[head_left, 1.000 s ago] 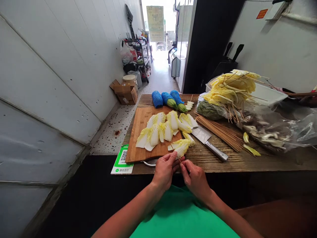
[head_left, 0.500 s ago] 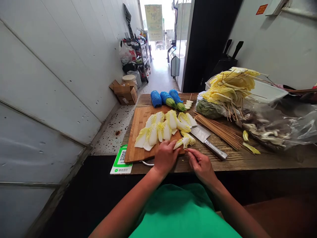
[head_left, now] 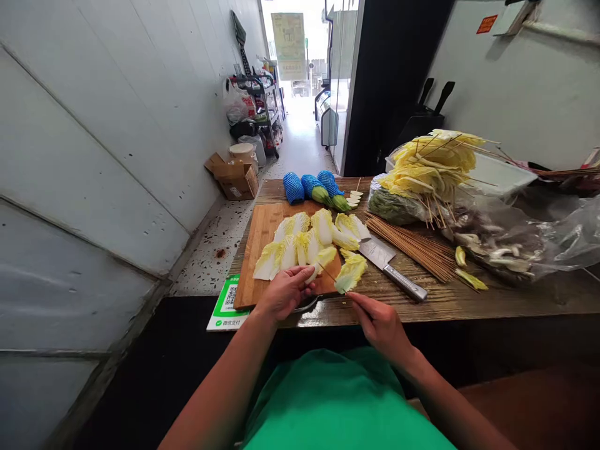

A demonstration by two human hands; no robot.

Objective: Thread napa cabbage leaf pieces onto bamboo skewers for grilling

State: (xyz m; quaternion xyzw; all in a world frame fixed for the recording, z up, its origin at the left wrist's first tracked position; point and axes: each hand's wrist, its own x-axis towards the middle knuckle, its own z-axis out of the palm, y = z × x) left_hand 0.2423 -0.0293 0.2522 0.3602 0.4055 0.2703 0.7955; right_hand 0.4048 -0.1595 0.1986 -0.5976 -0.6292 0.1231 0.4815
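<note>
My left hand is closed in a pinch on a small napa cabbage leaf above the near edge of the wooden cutting board. My right hand pinches a thin bamboo skewer whose tip points toward that leaf. Another cabbage leaf hangs by my right fingertips, seemingly threaded on the skewer. More cut cabbage leaves lie in overlapping rows on the board. Right of them rests a cleaver with a metal handle.
A bundle of bamboo skewers lies right of the cleaver. Beyond it are skewered cabbage leaves in a pile and a plastic bag of mushrooms. Netted zucchini sit behind the board. A green QR-code card lies at front left.
My left hand has moved left and now holds a small leaf off the board. The leaf at my right hand has spread out, and the skewer shows between both hands.
</note>
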